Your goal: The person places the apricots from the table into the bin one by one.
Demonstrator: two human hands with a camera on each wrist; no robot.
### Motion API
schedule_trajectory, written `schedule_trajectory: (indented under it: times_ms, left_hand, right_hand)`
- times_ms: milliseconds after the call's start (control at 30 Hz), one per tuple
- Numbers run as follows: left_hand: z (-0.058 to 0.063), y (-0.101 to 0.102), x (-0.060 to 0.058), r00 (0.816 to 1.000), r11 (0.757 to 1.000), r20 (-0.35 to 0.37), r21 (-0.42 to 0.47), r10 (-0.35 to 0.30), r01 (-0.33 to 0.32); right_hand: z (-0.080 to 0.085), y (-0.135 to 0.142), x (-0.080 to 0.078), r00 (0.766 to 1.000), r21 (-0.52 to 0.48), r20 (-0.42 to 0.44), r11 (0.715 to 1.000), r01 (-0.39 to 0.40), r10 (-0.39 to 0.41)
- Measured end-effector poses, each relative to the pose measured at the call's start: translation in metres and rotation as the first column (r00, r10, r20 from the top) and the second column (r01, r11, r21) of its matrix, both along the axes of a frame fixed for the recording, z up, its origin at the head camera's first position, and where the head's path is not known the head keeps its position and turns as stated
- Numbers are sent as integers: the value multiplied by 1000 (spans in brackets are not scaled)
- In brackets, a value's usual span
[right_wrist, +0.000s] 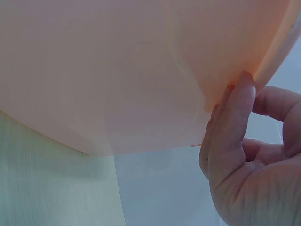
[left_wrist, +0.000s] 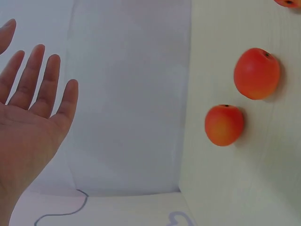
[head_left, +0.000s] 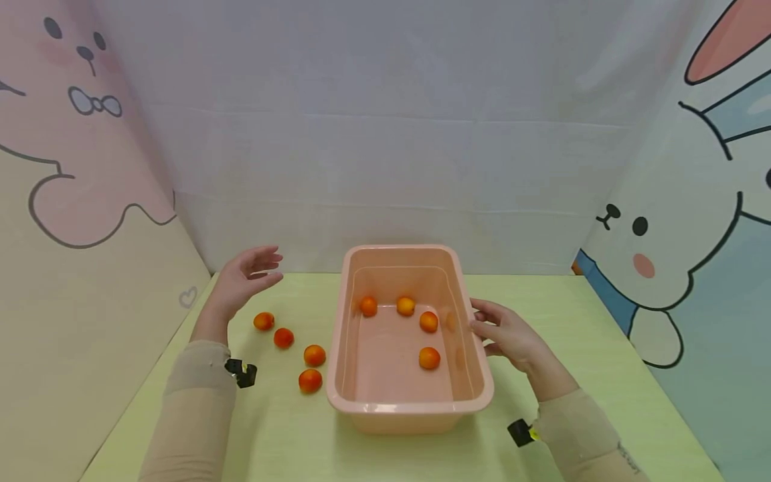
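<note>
A pale pink plastic bin stands at mid-table, with several small orange fruits, such as one fruit, on its floor. My right hand is at the bin's right side and holds its rim. In the right wrist view, the fingers lie against the outer wall just under the rim. My left hand is raised at the left, fingers spread and palm bare. Below it on the table lie several red-orange fruits, among them a round fruit and another fruit with a dark stem pit.
The light green table ends at a white back sheet. A side panel with a pink cartoon animal stands at the left, and a rabbit-printed panel at the right. Black wrist mounts sit on both sleeves.
</note>
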State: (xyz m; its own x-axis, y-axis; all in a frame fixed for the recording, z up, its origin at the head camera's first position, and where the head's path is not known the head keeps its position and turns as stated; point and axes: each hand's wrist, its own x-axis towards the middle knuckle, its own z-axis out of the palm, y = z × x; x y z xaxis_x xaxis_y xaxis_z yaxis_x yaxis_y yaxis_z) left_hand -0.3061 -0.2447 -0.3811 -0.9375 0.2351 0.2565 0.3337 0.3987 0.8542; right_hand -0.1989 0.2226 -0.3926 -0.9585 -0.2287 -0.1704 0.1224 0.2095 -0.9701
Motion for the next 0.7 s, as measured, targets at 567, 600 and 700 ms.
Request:
schedule_trajectory:
  times_ms: [567, 600, 700]
  left_hand:
    - [-72, -30, -4, 992, 994, 62, 3, 111, -111]
    - [-76, -32, -5, 991, 993, 66, 2, 114, -115]
    - [-87, -36, -6, 988, 993, 99, -2, 120, -120]
  right_hand:
    - [-1, -1, 0, 1000, 1, 7, 1000, 15, -15]
    - [-2, -1, 0, 1000, -1, 11, 1000, 20, -20]
    - [-2, 0, -1, 1000, 0, 7, 1000, 15, -15]
